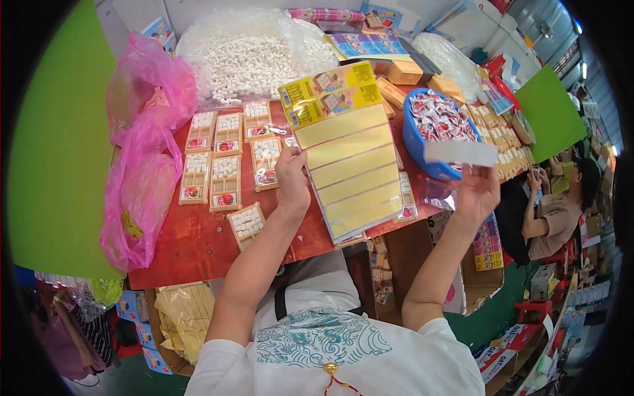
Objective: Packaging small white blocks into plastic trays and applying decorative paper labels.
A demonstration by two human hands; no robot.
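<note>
While aloft — left hand (292, 181) on yellow sheet (350, 175), right hand (478, 194) on strip (460, 153).

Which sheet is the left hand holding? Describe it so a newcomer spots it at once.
Start at the red table, then find the left hand above it. That hand grips the left edge of a tall rectangular sheet. Its printed yellow top over rows of plain pale-yellow bands sets it apart from the bluish printed sheet farther back.
</note>
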